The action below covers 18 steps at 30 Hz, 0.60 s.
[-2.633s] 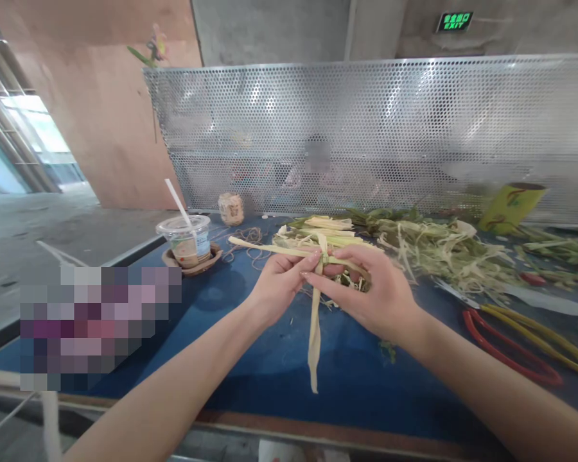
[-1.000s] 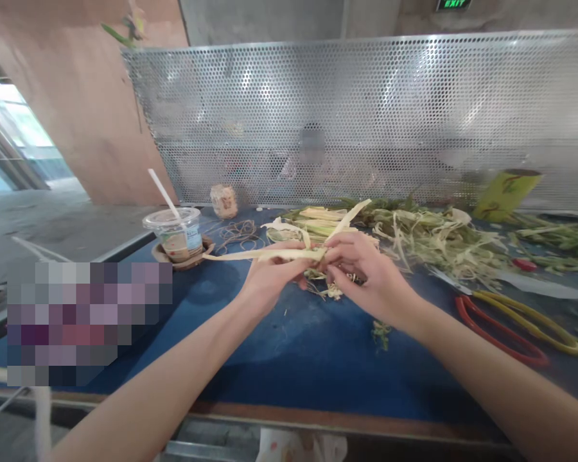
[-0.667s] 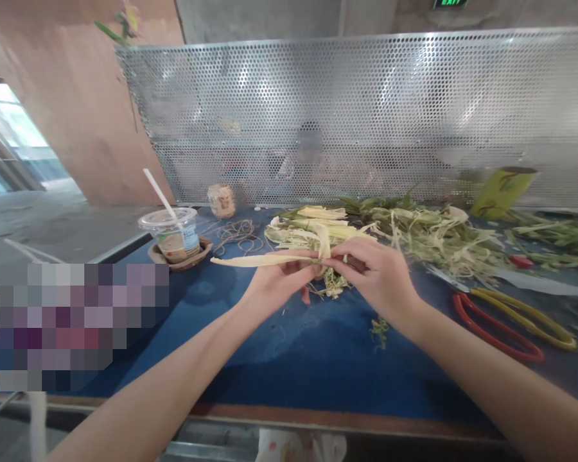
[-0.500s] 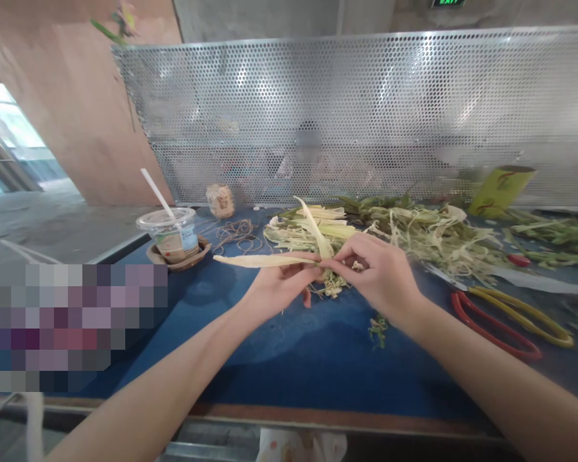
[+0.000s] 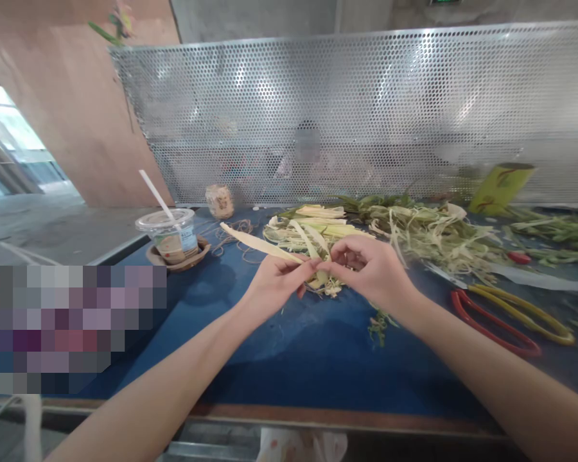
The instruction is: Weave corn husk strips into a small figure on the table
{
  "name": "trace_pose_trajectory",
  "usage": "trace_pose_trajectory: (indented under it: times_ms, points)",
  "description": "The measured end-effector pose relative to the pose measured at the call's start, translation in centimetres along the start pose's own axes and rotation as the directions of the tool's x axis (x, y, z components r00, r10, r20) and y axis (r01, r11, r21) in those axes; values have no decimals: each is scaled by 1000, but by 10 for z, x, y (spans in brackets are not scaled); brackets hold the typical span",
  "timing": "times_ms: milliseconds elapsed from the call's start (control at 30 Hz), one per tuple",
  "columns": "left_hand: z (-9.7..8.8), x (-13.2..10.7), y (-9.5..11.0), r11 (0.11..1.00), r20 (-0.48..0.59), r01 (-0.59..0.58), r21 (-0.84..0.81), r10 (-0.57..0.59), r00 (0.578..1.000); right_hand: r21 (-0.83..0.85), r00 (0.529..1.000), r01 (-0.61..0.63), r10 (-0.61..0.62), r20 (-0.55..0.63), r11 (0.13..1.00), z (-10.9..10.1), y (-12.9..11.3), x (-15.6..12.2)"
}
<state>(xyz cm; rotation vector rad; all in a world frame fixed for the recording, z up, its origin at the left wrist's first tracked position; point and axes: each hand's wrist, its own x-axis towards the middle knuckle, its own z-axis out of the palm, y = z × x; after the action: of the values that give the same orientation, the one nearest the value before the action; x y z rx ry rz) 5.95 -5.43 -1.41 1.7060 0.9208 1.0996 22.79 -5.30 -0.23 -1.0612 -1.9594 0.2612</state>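
My left hand point(image 5: 282, 282) pinches pale corn husk strips point(image 5: 257, 244) between thumb and fingers; one long strip points up and to the left. Meeting it at the fingertips, my right hand point(image 5: 373, 266) is closed on the same husk, with its thumb and index finger together. Shorter husk ends point(image 5: 311, 240) stand up between the two hands. Just behind and below them lies a heap of pale husk scraps point(image 5: 332, 287), partly hidden by my fingers. A stack of cut husk strips point(image 5: 318, 224) rests beyond my hands.
Shredded husks point(image 5: 433, 237) pile up at the right, near scissors point(image 5: 496, 333) with red and yellow handles. A yellow-green can point(image 5: 501, 188) leans behind. On the left are a lidded drink cup point(image 5: 168, 239) with a straw, twine point(image 5: 241, 234) and a jar point(image 5: 219, 201). Perforated metal panel point(image 5: 270, 122) bounds the blue tabletop point(image 5: 289, 378).
The long strip has swung from nearly level to slanting up left. The upright husk end now leans lower between my hands, and my fingertips are closer together.
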Motion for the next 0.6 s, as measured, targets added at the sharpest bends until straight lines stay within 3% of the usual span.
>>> trace_pose_trajectory:
  times_ms: [133,267,400,600]
  points:
    - [0,0,0,1000,39,-22,-6,22,999,269,997,-78,79,7,960,1,2,2]
    - [1,2,-2,996,30,20,-82,-17,999,406,992,-95,122,-41,909,5,-1,1]
    - [1,3,-3,988,14,65,-142,-63,998,426,985,-75,133,-109,902,7,-5,-2]
    - [2,2,1,998,67,28,-49,-24,997,329,999,-46,51,-9,943,3,-7,0]
